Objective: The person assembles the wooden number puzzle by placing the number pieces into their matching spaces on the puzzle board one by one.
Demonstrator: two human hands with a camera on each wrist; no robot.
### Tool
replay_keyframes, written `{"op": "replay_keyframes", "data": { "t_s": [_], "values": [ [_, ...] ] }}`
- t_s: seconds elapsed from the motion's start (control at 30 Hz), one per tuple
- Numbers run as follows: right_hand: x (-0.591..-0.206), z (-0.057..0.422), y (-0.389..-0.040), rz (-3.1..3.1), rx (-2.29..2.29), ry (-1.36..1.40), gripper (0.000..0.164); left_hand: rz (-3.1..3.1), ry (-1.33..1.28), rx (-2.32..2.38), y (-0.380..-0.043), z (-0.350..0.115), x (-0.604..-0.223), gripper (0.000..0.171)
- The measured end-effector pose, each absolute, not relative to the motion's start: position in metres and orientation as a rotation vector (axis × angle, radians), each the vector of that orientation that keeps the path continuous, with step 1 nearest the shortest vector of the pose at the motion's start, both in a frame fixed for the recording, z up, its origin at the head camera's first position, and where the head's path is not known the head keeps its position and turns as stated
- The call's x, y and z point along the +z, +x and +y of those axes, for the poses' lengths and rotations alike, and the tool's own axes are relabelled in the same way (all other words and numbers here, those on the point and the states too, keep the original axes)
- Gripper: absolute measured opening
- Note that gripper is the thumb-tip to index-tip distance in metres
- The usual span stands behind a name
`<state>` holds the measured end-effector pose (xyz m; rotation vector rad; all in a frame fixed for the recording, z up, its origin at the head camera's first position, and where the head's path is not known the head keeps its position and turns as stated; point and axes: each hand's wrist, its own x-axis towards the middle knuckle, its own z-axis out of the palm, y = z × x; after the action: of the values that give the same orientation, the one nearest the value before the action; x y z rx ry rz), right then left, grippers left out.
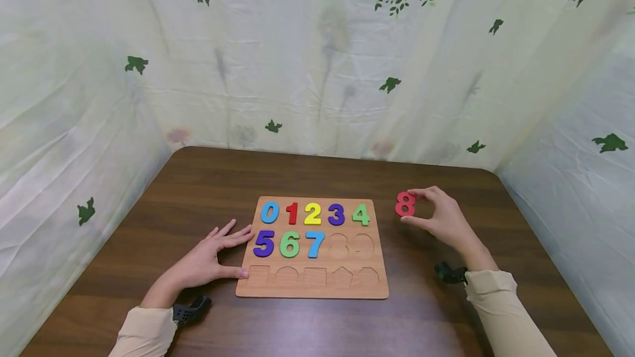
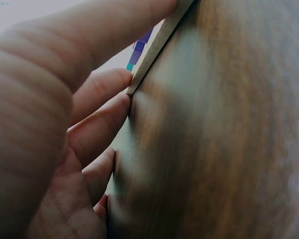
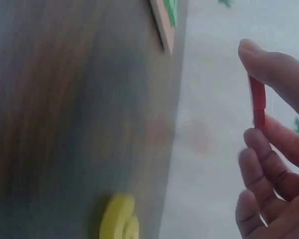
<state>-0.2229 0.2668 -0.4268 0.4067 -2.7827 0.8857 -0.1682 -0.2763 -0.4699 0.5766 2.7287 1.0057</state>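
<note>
A wooden number puzzle board [image 1: 317, 289] lies on the table with the coloured numbers 0 through 7 seated in its upper two rows. Bare recesses show at the right of the middle row and along the bottom row. My left hand [image 1: 205, 260] rests at the board's left edge, fingers spread, the thumb at the lower left corner; the left wrist view shows fingertips along that edge [image 2: 154, 52]. Right of the board, my right hand [image 1: 444, 219] pinches a red number 8 [image 1: 405, 204] between thumb and fingers. The right wrist view shows this 8 [image 3: 257, 97] edge-on, raised above the table.
A yellow curved piece [image 3: 115, 219] sits on the table in the right wrist view; my right hand hides it in the head view. The brown wooden table [image 1: 317, 172] ends at a white curtain [image 1: 317, 70] printed with leaves and birds.
</note>
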Motion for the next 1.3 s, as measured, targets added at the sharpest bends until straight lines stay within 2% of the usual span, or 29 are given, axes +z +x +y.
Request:
{"op": "replay_keyframes", "data": {
  "t_s": [0.83, 1.3],
  "values": [
    [-0.441, 0.166, -0.202, -3.026, 0.960, 0.664, 0.064, 2.736, 0.595, 0.997, -0.169, -0.276, -0.470, 0.090],
    [-0.445, 0.140, -0.200, -3.118, 0.909, 0.721, 0.063, 2.734, 0.590, 0.996, -0.170, -0.278, -0.473, 0.091]
  ]
}}
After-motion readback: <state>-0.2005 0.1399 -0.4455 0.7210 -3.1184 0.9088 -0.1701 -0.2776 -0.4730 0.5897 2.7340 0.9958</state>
